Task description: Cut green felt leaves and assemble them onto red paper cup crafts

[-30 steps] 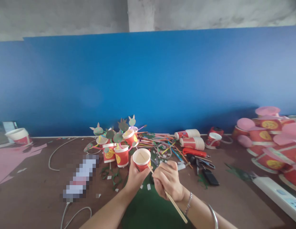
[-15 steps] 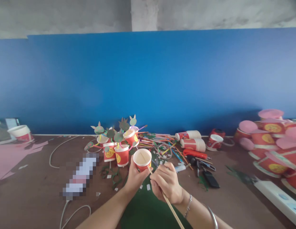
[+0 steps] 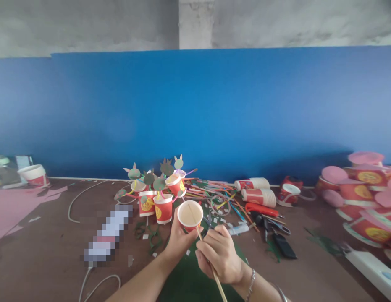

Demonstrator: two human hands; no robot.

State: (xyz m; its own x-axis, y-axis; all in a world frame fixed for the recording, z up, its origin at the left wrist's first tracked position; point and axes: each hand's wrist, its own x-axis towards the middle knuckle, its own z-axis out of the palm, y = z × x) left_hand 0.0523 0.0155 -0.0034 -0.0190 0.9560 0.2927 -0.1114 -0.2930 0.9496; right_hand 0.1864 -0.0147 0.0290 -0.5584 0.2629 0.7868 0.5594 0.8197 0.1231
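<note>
My left hand [image 3: 180, 235] is wrapped round a red and white paper cup [image 3: 189, 213] whose open mouth tilts toward me. A thin bamboo stick [image 3: 218, 280] is closed in the fist of my right hand [image 3: 221, 254], just right of the cup. The stick slants up from the bottom of the view to the cup's near side, and a thin length of it shows inside. Whether it pierces the wall or passes over the rim is hard to tell. Just beyond my right hand lie dark scissors [image 3: 208, 222], partly hidden. A green sheet [image 3: 189, 279] lies beneath my hands.
Several red cups with green paper animal figures [image 3: 163, 207] stand left of centre. Behind are loose coloured sticks [image 3: 208, 188]; to the right, stacked paper cups [image 3: 258, 197], a red-handled cutter [image 3: 261, 209], keys with a black fob [image 3: 284, 245], pink-trimmed cups [image 3: 362, 191] and a power strip [image 3: 373, 264].
The stick shows longer inside the cup, and less of it shows behind my right fist. The view has shifted slightly; both hands keep their holds.
</note>
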